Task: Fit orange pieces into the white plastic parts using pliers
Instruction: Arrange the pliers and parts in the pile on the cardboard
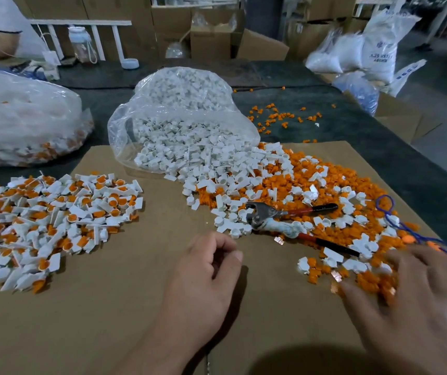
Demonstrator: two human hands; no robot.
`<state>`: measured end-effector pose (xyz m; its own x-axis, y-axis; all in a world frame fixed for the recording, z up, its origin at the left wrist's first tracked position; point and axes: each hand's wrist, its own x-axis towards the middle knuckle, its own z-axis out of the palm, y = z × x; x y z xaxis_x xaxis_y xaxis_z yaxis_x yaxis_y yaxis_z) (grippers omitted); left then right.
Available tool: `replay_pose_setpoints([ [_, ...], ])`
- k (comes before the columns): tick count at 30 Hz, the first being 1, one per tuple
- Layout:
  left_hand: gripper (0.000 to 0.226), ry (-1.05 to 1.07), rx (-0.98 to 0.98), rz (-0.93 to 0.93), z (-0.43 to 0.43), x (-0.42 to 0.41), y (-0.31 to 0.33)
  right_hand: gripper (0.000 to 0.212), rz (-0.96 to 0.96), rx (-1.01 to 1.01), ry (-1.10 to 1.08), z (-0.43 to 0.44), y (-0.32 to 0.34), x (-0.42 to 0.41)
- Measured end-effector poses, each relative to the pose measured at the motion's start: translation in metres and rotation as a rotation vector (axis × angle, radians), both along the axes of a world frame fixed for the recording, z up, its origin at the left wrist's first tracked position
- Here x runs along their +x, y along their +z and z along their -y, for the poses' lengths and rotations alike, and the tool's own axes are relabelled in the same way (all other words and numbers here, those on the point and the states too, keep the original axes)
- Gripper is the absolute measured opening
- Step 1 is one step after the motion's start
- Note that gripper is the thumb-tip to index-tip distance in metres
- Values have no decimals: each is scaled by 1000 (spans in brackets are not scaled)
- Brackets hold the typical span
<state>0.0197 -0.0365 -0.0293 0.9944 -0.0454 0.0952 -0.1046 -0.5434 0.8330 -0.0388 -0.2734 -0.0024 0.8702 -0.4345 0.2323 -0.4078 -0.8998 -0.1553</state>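
**While the pliers lie untouched, both hands stay low over the cardboard**

Where the dark table cover [352, 125] ends, we see a cardboard sheet [103, 315] carrying nearly everything. Behind it stand cardboard boxes [211, 41] and white sacks [376, 50] with blue print too blurred for us to read. A clear bag [184, 115] lies open on the sheet's far edge, spilling white plastic parts [217, 180] toward us. A second bag [22, 117] sits at the left.

At the left lies a heap of fitted pieces [54, 217], white with orange inside. At the right, orange pieces [333, 180] spread wide, mixed with white parts.

Our right hand [422, 299], blurred, has its fingers spread flat over the near orange pieces. Our left hand [206, 269] rests on bare cardboard, fingers loosely curled, nothing visible in it.

The pliers [264, 213] lie on the mixed heap between the hands' reach and the bag, red-and-black handles splayed. A blue cord [384, 209] loops at the right edge.
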Motion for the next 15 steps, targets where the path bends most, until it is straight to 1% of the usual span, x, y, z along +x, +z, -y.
replay_pose_setpoints([
  [2,12,-15,1,-2,0,0,0,104,-117,40,-17,5,1,1],
  [4,13,-23,-26,20,0,0,-1,113,-184,107,-6,8,1,4],
  [7,6,-18,-51,67,-1,-1,-2,118,-226,160,42,9,0,6],
  [9,5,-14,-48,65,-2,-2,-3,121,-243,162,87,12,0,10],
  [15,15,-21,-7,68,-1,-2,-4,130,-260,146,179,29,-1,30],
])
